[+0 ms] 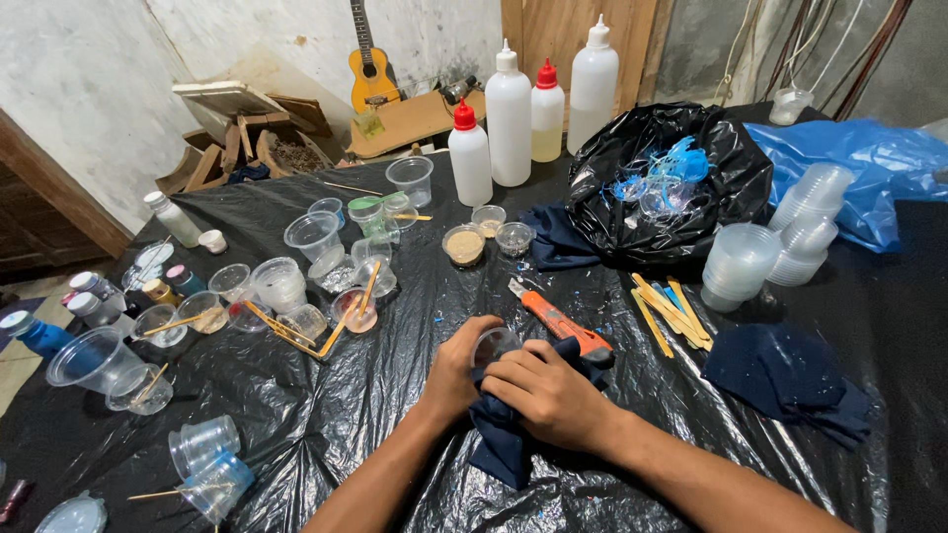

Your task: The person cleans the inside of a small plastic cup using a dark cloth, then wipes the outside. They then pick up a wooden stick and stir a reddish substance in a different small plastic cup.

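My left hand (456,373) grips a small clear plastic cup (493,344) low over the black plastic table cover (395,424). My right hand (548,395) presses a dark blue cloth (502,439) against that cup, fingers curled over the fabric. The cloth hangs down between both wrists. An orange utility knife (558,323) lies just beyond my hands, touching the cloth's far edge.
Several clear cups with wooden sticks (296,316) crowd the left. Squeeze bottles (509,123) stand at the back. A black bag of plastic scraps (671,183), stacked cups (780,247), wooden sticks (671,311) and another blue cloth (790,380) lie right.
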